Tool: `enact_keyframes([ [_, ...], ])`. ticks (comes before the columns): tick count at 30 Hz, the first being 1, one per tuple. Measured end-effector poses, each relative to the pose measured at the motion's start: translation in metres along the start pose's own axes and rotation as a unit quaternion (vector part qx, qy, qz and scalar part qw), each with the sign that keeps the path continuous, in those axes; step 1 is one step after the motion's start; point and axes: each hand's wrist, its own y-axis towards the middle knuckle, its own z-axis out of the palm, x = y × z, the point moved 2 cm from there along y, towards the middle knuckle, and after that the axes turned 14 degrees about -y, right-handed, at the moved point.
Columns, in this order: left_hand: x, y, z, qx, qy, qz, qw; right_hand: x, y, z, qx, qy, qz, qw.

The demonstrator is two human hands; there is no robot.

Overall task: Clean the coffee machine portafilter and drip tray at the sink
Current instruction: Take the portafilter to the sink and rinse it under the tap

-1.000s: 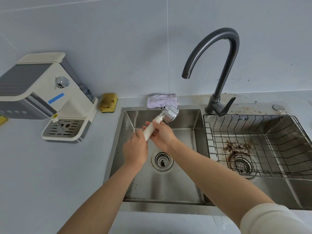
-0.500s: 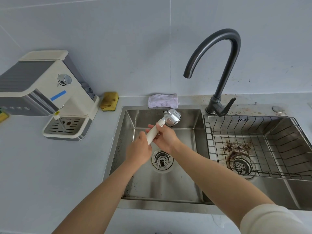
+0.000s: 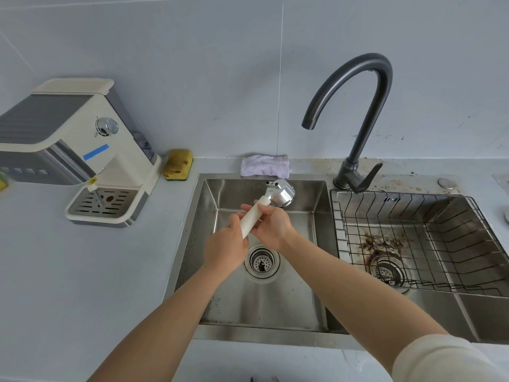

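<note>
**Portafilter held over the left basin in both hands**

The portafilter (image 3: 264, 205) was in the middle of the frame, above the left basin of the sink (image 3: 264, 301) and clear of its floor. Its white handle slanted up to the right and its chrome head pointed toward the basin's back wall.

The left hand (image 3: 225, 248) was grasping the lower end of the handle, with its fingers curled round it. The right hand (image 3: 271, 227) was holding the handle higher up from the right side, its fingers wrapped across it just below the chrome head. The two hands were touching or nearly so around the handle. The round drain (image 3: 261, 261) lay just below them.

At the left of the frame the coffee machine (image 3: 68, 139) stood on the grey counter (image 3: 82, 271). The drip tray (image 3: 104, 204) was seated at its base, with a dark spot on the slotted grid. A stained yellow sponge (image 3: 178, 164) lay against the wall just right of the machine. A folded pale cloth (image 3: 265, 165) lay on the ledge behind the left basin.

The dark gooseneck faucet (image 3: 366, 106) rose at the upper right, its spout curving toward the left basin. No water could be seen running. In the right basin a black wire rack (image 3: 413, 238) sat over brown coffee residue (image 3: 382, 244) around that drain. A pale sleeve (image 3: 446, 357) showed at the lower right corner.
</note>
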Motion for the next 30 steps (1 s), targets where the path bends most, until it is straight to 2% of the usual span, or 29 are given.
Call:
enact_keyframes([
  [6,0.004,-0.003,0.0,0.018,-0.031,-0.002,0.999,-0.006,0.001,0.001,-0.032,-0.021,-0.001,0.999],
  [11,0.015,-0.002,0.001,0.112,-0.19,-0.049,0.974,-0.015,0.002,0.004,-0.082,-0.138,-0.006,0.987],
  [16,0.028,0.003,0.005,0.199,-0.382,-0.142,0.891,-0.026,0.011,0.001,-0.147,-0.23,-0.016,0.962],
  [20,0.035,0.004,0.009,0.237,-0.491,-0.187,0.817,-0.028,0.021,0.0,-0.219,-0.327,-0.019,0.919],
  [24,0.041,0.007,0.01,0.257,-0.563,-0.208,0.757,-0.029,0.032,0.004,-0.263,-0.392,-0.009,0.882],
  [30,0.055,0.018,0.012,0.301,-0.615,-0.291,0.668,-0.031,0.045,0.013,-0.271,-0.458,-0.005,0.846],
])
